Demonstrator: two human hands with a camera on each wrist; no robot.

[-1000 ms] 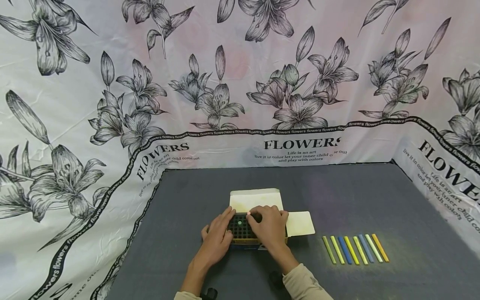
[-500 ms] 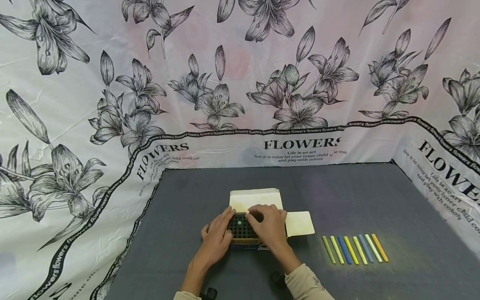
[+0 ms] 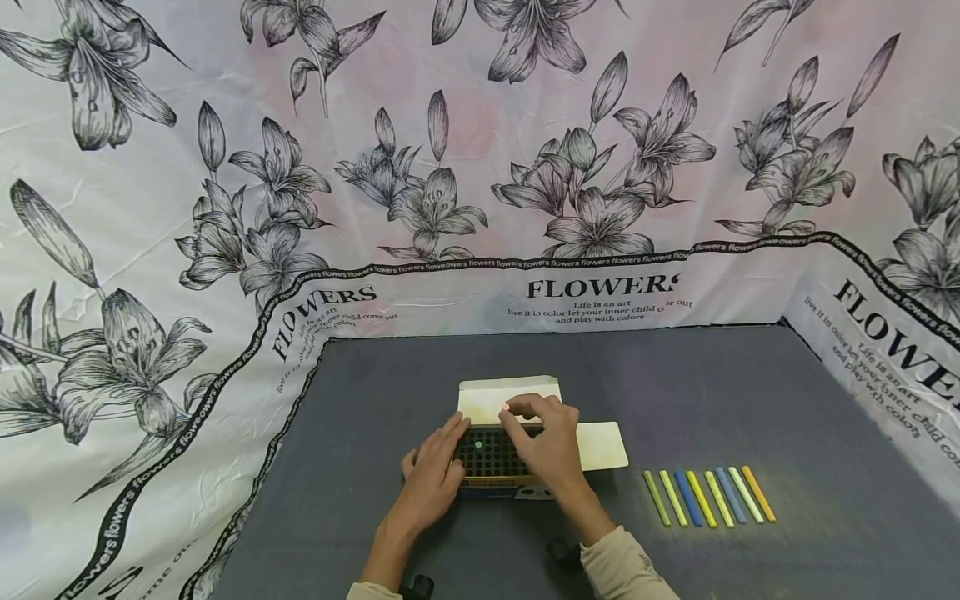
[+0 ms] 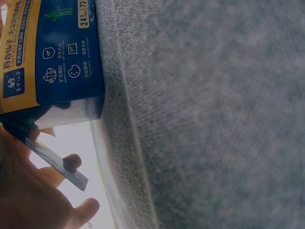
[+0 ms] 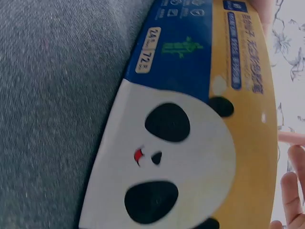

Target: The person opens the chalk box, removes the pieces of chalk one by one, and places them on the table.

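An opened chalk box [image 3: 495, 481] stands mid-table, its black insert [image 3: 487, 461] full of round holes. A green chalk end [image 3: 479, 445] shows in one hole. At the box's left end, my left hand [image 3: 435, 471] holds it with fingers and thumb over the rim; in the left wrist view, some fingers [image 4: 86, 210] are beside a side flap [image 4: 62, 167]. Above the insert's back part, my right hand [image 3: 551, 442] pinches a pink chalk stick [image 3: 506, 407] between thumb and index finger. That pink stick [image 5: 291, 138] also shows at the right wrist view's edge.
To the right lies a row of several chalk sticks [image 3: 708, 500] in green, yellow, blue and orange. The box's lid flap [image 3: 495, 400] stands up behind it, and a side flap [image 3: 603, 446] juts right. Flower-printed cloth [image 3: 450, 300] borders the grey table [image 3: 390, 375].
My right hand has risen slightly and shifted right, with the pink chalk now lifted above the insert's back edge. My left hand stays on the box.
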